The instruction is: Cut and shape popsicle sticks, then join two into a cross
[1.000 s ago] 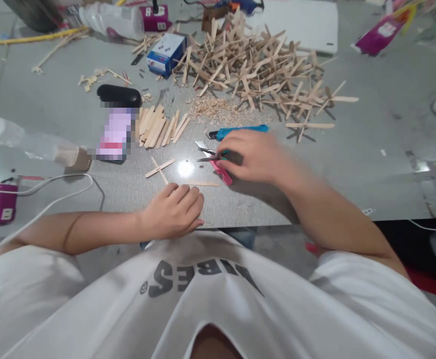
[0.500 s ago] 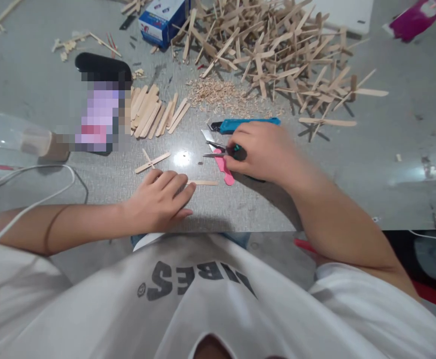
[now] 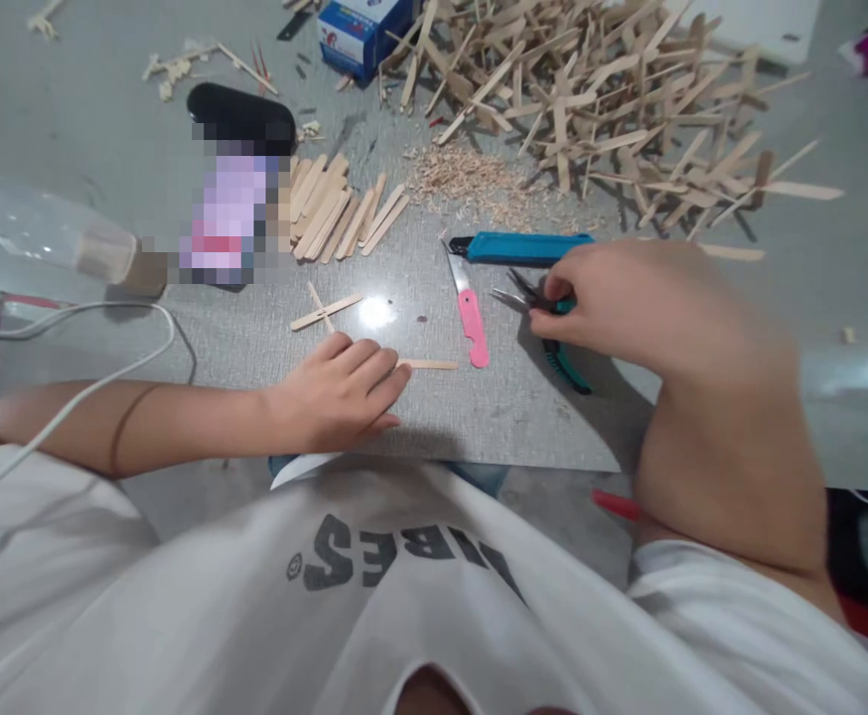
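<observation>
My right hand point(image 3: 613, 298) pinches a pair of pliers point(image 3: 569, 369) with teal handles near the pivot, the slim jaws apart and pointing left. Flat on the table, palm down, lies my left hand point(image 3: 337, 392), its thumb apart from the fingers. A thin wooden craft stick point(image 3: 438, 365) pokes out beside its index fingertip; the rest is hidden under the hand. Just above the left fingers is a small cross of two sticks point(image 3: 322, 313). Between the hands lies a pink-handled folding knife point(image 3: 473, 328), blade out, below a blue utility knife point(image 3: 527, 246).
A large heap of crossed craft sticks point(image 3: 575, 99) fills the back right, with wood shavings point(image 3: 471, 179) in front. Loose flat sticks point(image 3: 326, 218) lie beside a blurred phone point(image 3: 225, 209) and black case point(image 3: 240, 117). Left are a clear bottle point(image 3: 32, 214) and white cable point(image 3: 125, 362).
My right hand has moved right with the pliers, away from the pink knife, which now shows fully. The camera view has shifted slightly. My left hand stays by the stick.
</observation>
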### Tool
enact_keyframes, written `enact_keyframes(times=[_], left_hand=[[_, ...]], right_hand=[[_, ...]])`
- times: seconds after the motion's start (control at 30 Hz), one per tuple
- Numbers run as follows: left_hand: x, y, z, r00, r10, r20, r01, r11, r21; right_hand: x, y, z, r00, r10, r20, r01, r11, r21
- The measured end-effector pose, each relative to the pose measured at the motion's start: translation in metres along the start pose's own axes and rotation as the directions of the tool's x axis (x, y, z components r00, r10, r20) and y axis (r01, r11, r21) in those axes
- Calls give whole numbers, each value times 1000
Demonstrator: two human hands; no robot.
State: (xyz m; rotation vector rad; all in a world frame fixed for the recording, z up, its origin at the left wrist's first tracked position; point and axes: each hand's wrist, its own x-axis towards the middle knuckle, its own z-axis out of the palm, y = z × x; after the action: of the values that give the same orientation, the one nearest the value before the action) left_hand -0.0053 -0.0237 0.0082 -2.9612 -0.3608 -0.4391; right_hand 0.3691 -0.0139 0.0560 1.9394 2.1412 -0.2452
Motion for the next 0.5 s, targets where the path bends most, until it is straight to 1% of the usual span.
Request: enact_keyframes(times=[0.07, 0.1, 0.17, 0.23, 0.27, 0.3, 0.37, 0.5], left_hand=[[0, 0, 1, 1000, -6, -14, 6, 1000, -1], [0, 0, 2, 1000, -9, -18, 9, 1000, -3], [0, -1, 2, 1000, -8, -20, 7, 1000, -16], [0, -2, 2, 1000, 0, -10, -1, 1000, -27], [0, -3, 1, 1000, 6, 0, -6, 1000, -28], [0, -3, 1, 1000, 12, 10, -12, 1000, -26], [0, -4, 1, 999, 19, 27, -18, 1000, -22], [-1, -5, 3, 1000, 22, 12, -22, 999, -34]], right_hand=[[-1, -3, -4, 998, 63, 6, -63, 998, -19], [-2, -5, -5, 997, 69, -21, -70, 997, -16], [0, -10, -6, 988, 49, -148, -49, 999, 8], [3, -15, -4, 953, 14, -302, -1, 999, 44], [6, -17, -2, 934, -1, -358, 24, 998, 60], [9, -18, 1, 921, -12, -390, 44, 996, 73], [16, -17, 7, 920, -29, -391, 69, 994, 88], [30, -9, 18, 949, -1, -315, 38, 993, 113]])
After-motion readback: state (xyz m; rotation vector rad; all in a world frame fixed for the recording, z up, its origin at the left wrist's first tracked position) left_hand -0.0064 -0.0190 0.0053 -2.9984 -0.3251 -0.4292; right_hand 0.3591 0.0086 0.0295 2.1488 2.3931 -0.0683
